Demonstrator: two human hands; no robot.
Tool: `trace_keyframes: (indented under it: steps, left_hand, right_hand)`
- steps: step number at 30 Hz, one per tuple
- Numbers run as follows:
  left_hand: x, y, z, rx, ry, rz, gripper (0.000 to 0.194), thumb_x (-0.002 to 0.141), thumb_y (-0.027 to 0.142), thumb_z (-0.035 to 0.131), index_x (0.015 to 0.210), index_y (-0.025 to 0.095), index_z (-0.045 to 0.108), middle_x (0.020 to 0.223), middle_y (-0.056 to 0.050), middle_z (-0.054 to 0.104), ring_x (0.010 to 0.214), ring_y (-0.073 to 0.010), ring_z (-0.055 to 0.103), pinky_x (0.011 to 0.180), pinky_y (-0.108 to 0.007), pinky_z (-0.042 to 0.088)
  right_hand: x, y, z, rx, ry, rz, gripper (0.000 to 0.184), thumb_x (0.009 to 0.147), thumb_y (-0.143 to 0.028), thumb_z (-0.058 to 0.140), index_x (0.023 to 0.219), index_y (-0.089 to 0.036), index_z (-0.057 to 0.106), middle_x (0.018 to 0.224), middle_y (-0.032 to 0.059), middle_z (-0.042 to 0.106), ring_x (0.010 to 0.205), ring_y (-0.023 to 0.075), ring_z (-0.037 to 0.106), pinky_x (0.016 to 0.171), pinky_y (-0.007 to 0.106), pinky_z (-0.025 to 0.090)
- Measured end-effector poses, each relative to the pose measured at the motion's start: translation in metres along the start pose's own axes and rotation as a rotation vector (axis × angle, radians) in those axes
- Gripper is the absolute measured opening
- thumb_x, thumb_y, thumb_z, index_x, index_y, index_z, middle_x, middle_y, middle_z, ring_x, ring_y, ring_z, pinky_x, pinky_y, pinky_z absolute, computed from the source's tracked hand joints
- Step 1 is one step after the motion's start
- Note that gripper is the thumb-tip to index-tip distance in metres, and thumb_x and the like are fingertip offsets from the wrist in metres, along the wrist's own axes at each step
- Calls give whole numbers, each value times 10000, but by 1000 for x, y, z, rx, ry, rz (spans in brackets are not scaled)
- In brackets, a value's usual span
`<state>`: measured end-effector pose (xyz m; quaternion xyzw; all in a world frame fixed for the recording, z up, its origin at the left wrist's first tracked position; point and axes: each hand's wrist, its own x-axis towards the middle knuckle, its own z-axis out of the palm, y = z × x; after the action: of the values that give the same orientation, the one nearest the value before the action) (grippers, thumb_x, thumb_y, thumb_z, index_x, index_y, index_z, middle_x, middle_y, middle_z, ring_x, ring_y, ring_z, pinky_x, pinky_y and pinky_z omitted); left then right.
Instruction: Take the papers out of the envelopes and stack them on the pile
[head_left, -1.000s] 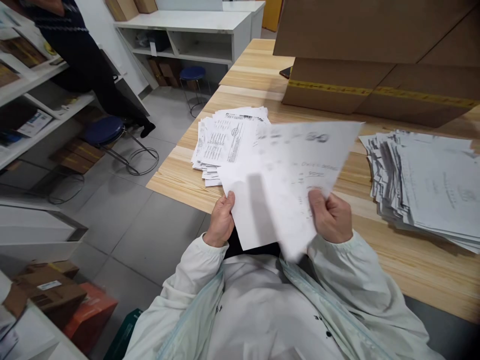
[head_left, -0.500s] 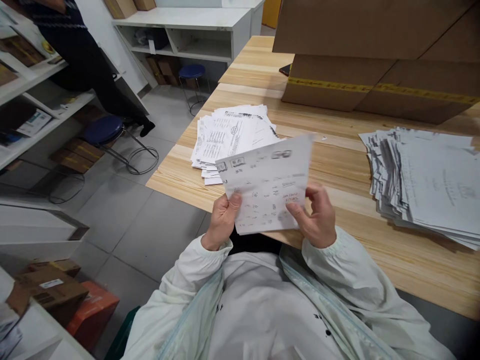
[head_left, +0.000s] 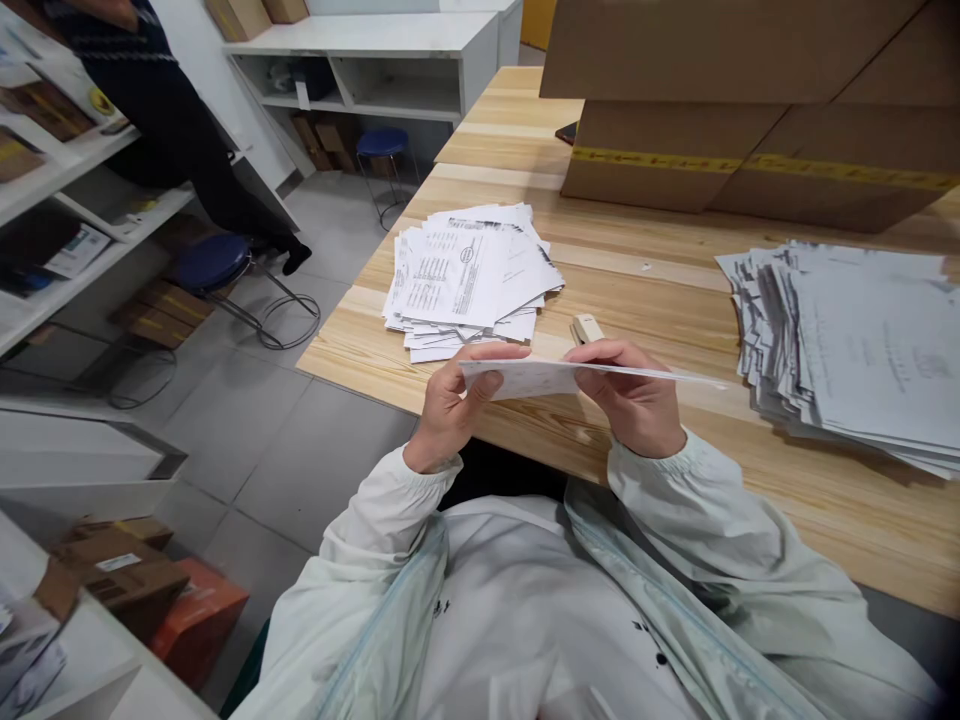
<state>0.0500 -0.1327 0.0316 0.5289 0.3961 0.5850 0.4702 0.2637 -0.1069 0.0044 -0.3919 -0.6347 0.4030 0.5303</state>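
Your left hand and right hand clamp paper between fingers over the wooden surface; beyond stands a taped cardboard box, its contents hidden.

Grey tiled floor, blue stools, white shelving, wooden table

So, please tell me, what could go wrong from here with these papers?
Two things, perhaps. The paper is held between the left hand and the right hand, close to a small beige object on the table, so a hand might knock that. The left pile is uneven, its sheets sticking out at different angles, so a brush from the paper could shift some.
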Motion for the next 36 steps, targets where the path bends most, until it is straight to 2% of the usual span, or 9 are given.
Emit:
trace_keyframes:
  steps: [10,14,17,20,23,25,28,31,36]
  left_hand:
    - [1,-8,1,-11,84,-5,393,801,536,739,1007,203,772,1058,-79,758,1107,-273,659,973,-347,498]
    - [-2,-8,9,-49,153,-35,372,798,503,755,1007,195,758,1033,-73,759,1078,-263,666,979,-335,497]
    - [-9,3,23,-92,229,-18,435,823,422,759,1210,240,681,1140,-57,737,1151,-238,644,1023,-311,478]
    - [-25,11,37,-123,275,-43,675,837,357,758,1451,329,478,1266,-46,695,1159,-216,642,1009,-309,492]
    - [-45,7,47,-40,148,-190,525,847,357,732,1352,298,601,1197,-68,720,1016,-230,679,878,-318,551]
    - [-55,-2,54,-2,-67,-350,278,857,365,699,1091,220,736,976,-82,745,833,-217,687,752,-318,571]
    - [-58,-17,67,-135,-341,-689,180,855,338,651,927,175,681,682,-25,649,581,-162,632,568,-290,552]
    - [-50,-26,82,-243,-398,-855,164,806,229,636,954,180,589,675,22,606,561,-128,630,532,-245,551]
    - [-33,-35,99,-159,-374,-848,213,757,111,581,959,175,572,671,54,519,538,-103,606,505,-231,562]
  right_hand:
    - [3,-5,-1,-9,30,11,351,847,-566,681,1004,-257,739,1008,76,732,917,254,683,808,401,564]
    - [-1,-8,3,-37,101,48,416,866,-630,620,943,-241,747,917,72,739,908,265,691,820,419,572]
    - [-4,-19,0,-92,167,42,403,886,-613,602,938,-243,754,914,65,748,904,264,694,797,410,576]
    - [-7,-34,-18,-138,82,97,359,882,-573,634,937,-242,762,858,49,745,755,218,679,660,344,562]
    - [-16,-40,-50,-103,-65,285,358,845,-548,690,975,-220,747,811,44,734,648,186,652,537,289,524]
    - [-28,-35,-73,-68,-168,441,406,821,-521,725,1079,-208,721,880,59,746,683,195,672,536,282,537]
    - [-52,-21,-101,-56,-236,626,493,818,-502,735,1206,-205,672,993,84,751,769,217,699,598,300,574]
    - [-71,-9,-117,-77,-151,697,513,826,-526,720,1226,-210,658,1015,87,748,797,221,705,615,300,578]
    - [-74,0,-129,-91,-34,680,490,790,-563,739,1104,-192,681,859,61,738,706,207,684,539,285,546]
